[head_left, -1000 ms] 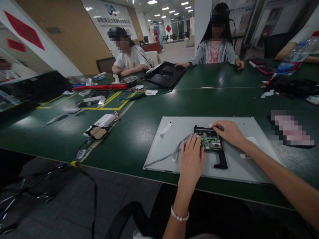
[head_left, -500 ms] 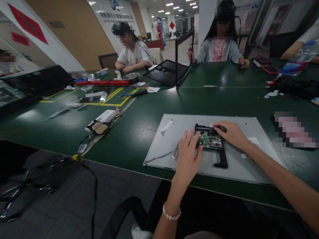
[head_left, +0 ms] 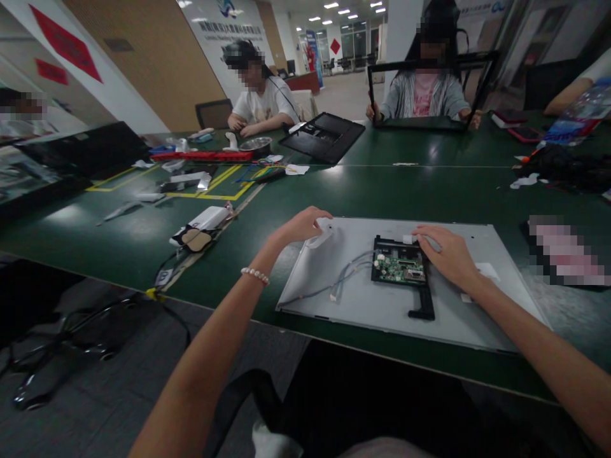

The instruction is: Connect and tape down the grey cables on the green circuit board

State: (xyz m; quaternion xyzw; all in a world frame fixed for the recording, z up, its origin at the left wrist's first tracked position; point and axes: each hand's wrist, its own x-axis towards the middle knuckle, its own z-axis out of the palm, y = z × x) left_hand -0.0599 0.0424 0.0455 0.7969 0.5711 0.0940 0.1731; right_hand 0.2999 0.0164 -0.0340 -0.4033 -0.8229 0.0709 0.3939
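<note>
A flat grey display panel (head_left: 353, 302) lies on the green table before me. On it rests a black bracket (head_left: 428, 302) with a green circuit board (head_left: 396, 266); thin grey wires (head_left: 346, 277) run from the board's left side toward the panel's left edge. My left hand (head_left: 305, 226), a beaded bracelet at its wrist, is closed on a white ribbon cable (head_left: 322, 236) by the panel's far left corner. My right hand (head_left: 446, 254) is closed at the bracket's upper right, beside a small white tab (head_left: 409, 239). Whatever its fingers grip is mostly hidden.
A white battery-like pack (head_left: 205, 222) with cables lies to the left. Across the table, one person holds up a black frame (head_left: 420, 123); another sits near a black laptop part (head_left: 324, 137). A pixelated phone-shaped object (head_left: 566, 251) and a plastic bottle (head_left: 580, 114) are right.
My left hand has left the circuit board and moved up and left to the white ribbon cable. My right hand stays by the bracket. The person opposite has turned the black frame to face me.
</note>
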